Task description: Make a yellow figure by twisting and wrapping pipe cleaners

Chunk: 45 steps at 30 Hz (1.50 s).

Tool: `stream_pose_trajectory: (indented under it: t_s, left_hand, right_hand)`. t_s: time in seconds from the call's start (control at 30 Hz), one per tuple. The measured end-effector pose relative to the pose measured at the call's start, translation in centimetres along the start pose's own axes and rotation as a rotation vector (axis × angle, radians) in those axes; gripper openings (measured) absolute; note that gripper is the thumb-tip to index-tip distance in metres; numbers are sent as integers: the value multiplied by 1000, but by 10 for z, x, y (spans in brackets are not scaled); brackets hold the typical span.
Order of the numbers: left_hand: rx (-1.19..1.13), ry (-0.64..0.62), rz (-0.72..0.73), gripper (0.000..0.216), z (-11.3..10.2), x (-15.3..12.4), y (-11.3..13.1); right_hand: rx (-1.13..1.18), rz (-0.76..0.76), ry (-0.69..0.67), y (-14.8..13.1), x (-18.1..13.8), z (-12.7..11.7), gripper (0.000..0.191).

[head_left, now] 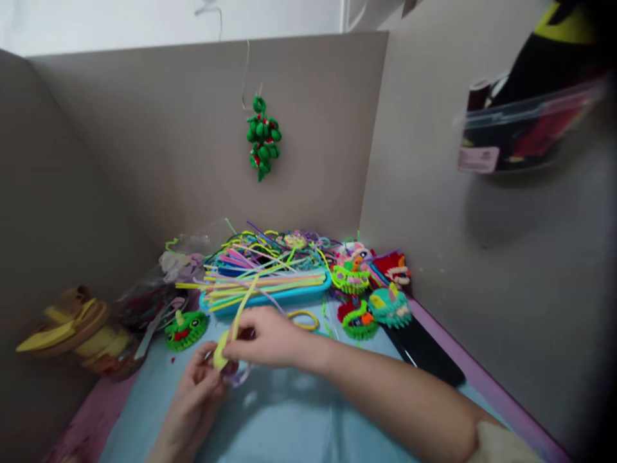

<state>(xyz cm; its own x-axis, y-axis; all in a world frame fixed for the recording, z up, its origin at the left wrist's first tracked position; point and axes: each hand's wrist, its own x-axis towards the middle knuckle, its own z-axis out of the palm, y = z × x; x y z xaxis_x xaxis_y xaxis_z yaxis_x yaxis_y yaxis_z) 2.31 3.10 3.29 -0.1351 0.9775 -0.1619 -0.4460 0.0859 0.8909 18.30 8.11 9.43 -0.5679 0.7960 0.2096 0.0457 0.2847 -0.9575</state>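
Over light-blue tabletop (pixel 289 427), near side of blue tray (pixel 303 296), a yellow piece (pixel 220 354) is held in half-curled fingers of the left hand (pixel 200 389) and pinched narrowly by the right hand (pixel 272 337).

Yellow strip (pixel 245 305) in left fingers (pixel 206 384) and right fingers (pixel 241 350)

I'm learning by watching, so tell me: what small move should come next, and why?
I'd probably bend the upper end of the yellow strip down toward the yellow piece: the left hand steadies that piece, the right hand pinches near the strip's lower part, and the upper end sticks up free.
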Motion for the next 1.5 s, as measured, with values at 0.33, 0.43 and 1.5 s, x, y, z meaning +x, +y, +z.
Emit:
stream_pose_trajectory:
  t_s: [0.33,0.43,1.5]
  left_hand:
    - [75,118,-12,50,-14,28,35]
    - [86,116,-3,50,-9,24,39]
    - [19,244,-109,44,6,-24,-21]
  right_hand:
    - [387,124,427,37,42,42,17]
    - [444,162,467,54,28,47,22]
    - [-772,-25,273,87,-61,19,23]
